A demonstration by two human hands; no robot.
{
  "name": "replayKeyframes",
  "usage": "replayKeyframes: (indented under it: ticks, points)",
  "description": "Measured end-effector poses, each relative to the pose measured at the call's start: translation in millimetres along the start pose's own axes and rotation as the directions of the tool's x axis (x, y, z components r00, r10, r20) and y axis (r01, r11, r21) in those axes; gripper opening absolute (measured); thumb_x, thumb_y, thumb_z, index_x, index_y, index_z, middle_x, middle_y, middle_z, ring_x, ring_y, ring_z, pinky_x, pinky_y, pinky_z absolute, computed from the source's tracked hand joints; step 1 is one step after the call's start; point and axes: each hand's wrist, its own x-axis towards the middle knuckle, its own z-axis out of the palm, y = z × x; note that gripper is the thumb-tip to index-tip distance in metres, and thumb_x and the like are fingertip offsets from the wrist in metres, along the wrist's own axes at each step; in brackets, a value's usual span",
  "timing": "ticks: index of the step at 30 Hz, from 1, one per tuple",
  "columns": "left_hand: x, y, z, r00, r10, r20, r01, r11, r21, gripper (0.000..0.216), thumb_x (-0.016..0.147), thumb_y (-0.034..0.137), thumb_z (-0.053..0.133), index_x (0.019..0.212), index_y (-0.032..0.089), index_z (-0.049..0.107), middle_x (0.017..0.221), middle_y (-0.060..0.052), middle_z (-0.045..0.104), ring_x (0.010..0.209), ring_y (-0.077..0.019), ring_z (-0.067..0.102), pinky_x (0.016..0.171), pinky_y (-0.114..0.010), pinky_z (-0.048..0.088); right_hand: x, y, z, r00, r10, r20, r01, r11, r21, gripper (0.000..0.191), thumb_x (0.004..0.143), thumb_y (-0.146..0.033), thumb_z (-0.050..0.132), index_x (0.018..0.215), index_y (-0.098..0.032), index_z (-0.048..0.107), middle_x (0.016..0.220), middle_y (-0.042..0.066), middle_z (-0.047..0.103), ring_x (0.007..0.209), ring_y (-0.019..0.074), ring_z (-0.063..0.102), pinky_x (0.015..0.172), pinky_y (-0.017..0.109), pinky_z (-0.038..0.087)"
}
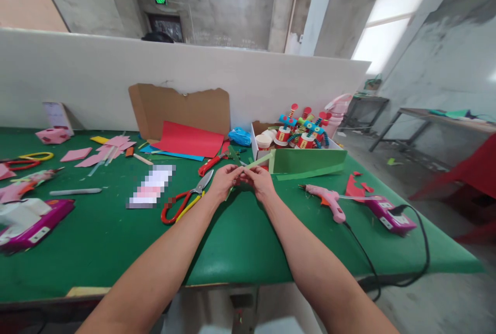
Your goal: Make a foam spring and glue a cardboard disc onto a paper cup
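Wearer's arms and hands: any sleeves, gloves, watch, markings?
The left forearm and right forearm are bare to the frame edge, no sleeves in view. The left hand and right hand are ungloved; no watch, band, ring or markings show.

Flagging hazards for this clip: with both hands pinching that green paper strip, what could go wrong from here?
1. The strip is thin and pinched only between the left hand and right hand; a hard pull could crease or tear it.
2. The scissors point their blades at the left hand; a sideways move might catch them.
3. The glue gun has its cord hanging over the table edge; a snag could drag it off.
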Motion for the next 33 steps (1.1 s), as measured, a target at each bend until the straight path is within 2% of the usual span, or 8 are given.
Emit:
replayKeyframes:
  ticks: [5,11,16,22,33]
  points:
    - [2.7,-2.4,-1.8,0.999,0.053,-0.007,-0.053,0.998,0.034,0.035,0.053,0.033,0.083,0.065,0.014,0.057,0.056,0.002,0.057,0.047,-0.006,0.048,0.046,-0.019,0.034,0.0,1.9,1.0,0.999,-0.01,-0.031,0.011,1.0,0.026,0.022,0.055,-0.023,0.082,0.062,-0.017,0.061,0.053,-0.003,0.063,0.048,0.0087,0.058,0.054,0.021,0.053]
    - [5.3,-3.9,-6.1,0.998,0.064,-0.023,-0.062,0.995,0.077,0.032,0.055,0.035,0.081,0.064,0.014,0.057,0.054,0.002,0.057,0.046,-0.0064,0.048,0.046,-0.019,0.034,-1.5,-1.9,-0.6,0.997,-0.068,0.04,0.073,0.989,-0.129,0.02,0.057,-0.025,0.08,0.064,-0.016,0.064,0.055,0.0,0.066,0.054,0.0118,0.062,0.061,0.025,0.055]
    - [5.3,-4.8,-2.7,0.998,0.067,-0.016,-0.067,0.998,0.009,0.035,0.053,0.034,0.082,0.068,0.015,0.057,0.056,0.002,0.059,0.048,-0.0068,0.05,0.048,-0.019,0.038,-0.7,-0.4,1.9,0.988,-0.151,-0.03,0.145,0.979,-0.145,0.019,0.057,-0.025,0.078,0.063,-0.017,0.062,0.056,-0.001,0.066,0.055,0.0138,0.063,0.063,0.028,0.056]
    - [4.8,-4.1,-2.0,0.997,0.068,-0.023,-0.068,0.998,-0.008,0.037,0.053,0.033,0.083,0.066,0.015,0.053,0.058,0.002,0.061,0.054,-0.0113,0.059,0.062,-0.027,0.049,-2.0,1.0,2.7,0.99,-0.131,0.047,0.138,0.975,-0.177,0.02,0.059,-0.03,0.077,0.067,-0.017,0.064,0.057,0.0,0.067,0.057,0.0143,0.063,0.065,0.029,0.055]
    - [3.8,-1.9,-0.9,0.999,0.029,-0.032,-0.03,0.999,-0.029,0.029,0.058,0.025,0.081,0.066,0.015,0.054,0.058,0.001,0.062,0.053,-0.0111,0.06,0.063,-0.027,0.05,0.0,1.0,0.0,0.987,-0.148,0.065,0.158,0.968,-0.194,0.015,0.059,-0.027,0.075,0.065,-0.016,0.066,0.057,-0.001,0.067,0.056,0.0137,0.063,0.066,0.029,0.054]
